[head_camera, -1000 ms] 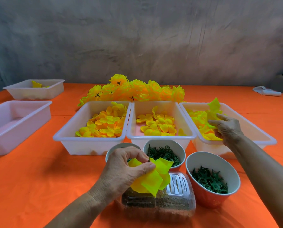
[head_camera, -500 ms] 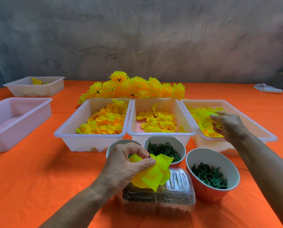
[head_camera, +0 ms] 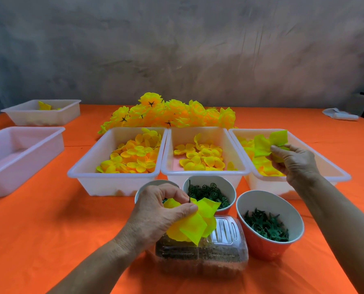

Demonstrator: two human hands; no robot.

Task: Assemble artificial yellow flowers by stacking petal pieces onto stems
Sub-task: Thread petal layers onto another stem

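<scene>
We read no text, label, brand, number or sign anywhere: bins, cups, clear box all unmarked.

Left hand (head_camera: 162, 211): bare, no ring, no watch, forearm unsleeved, lower centre of frame. Right hand (head_camera: 294, 162): bare, unadorned, forearm unsleeved, right of frame.

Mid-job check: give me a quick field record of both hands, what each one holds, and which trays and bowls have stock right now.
left hand: pinching a part-built flower on a thin dark stem
right hand: holding a petal piece above the right tray
left tray: orange-yellow petals
middle tray: small yellow petals
bowls: green parts
finished flowers: piled behind trays
</scene>
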